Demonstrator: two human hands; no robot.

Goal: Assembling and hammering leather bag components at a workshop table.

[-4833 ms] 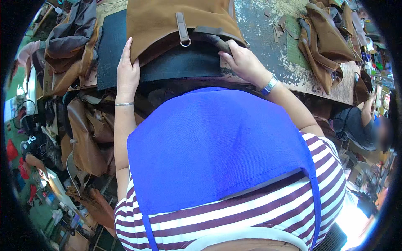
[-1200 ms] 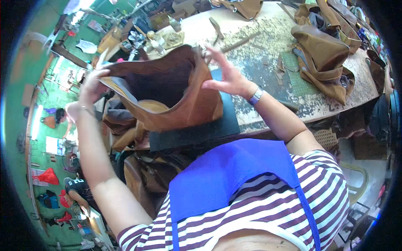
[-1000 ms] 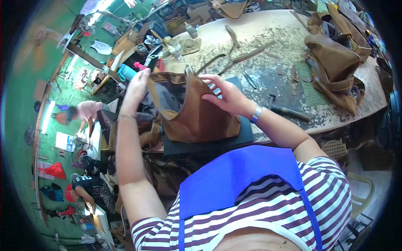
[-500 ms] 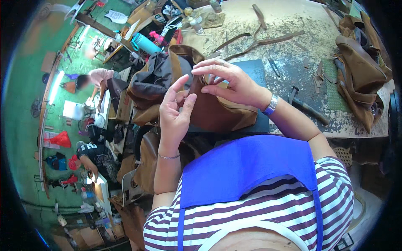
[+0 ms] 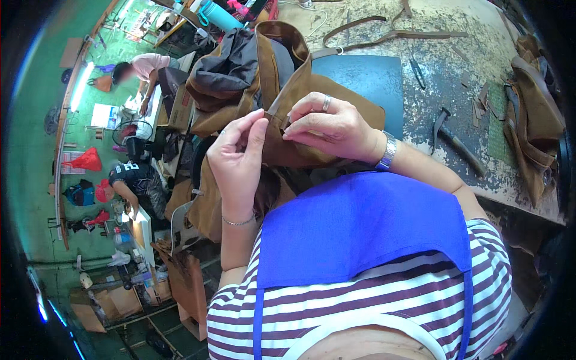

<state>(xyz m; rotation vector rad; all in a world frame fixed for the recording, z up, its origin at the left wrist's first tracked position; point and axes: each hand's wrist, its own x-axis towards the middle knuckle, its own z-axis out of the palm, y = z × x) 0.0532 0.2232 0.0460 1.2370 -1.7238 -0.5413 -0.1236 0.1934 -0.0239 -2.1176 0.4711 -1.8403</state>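
Observation:
A brown bag [image 5: 324, 90] with a bunched grey lining [image 5: 223, 75] lies on its side on the workbench in front of me. My left hand [image 5: 235, 157] is closed in a pinch, thumb against forefinger, at the end of a short brown leather strip [image 5: 273, 115] by the bag's edge. Just right of it, my right hand [image 5: 336, 129] pinches too, fingertips against the same spot. A small, dark or metallic bit seems to be between those fingers, too small to name.
A blue-grey board [image 5: 366, 78] lies under the bag. To the right are a hammer [image 5: 459, 147], a thin blue-handled tool [image 5: 417, 73], leather scraps and another brown bag [image 5: 536, 114]. Straps [image 5: 402, 35] lie farther back. Two people work at the left.
My view has shifted, so the bench sits differently in the picture. My left thumb and forefinger, apart before, have closed together. The hands have drawn slightly apart and lower over the bag.

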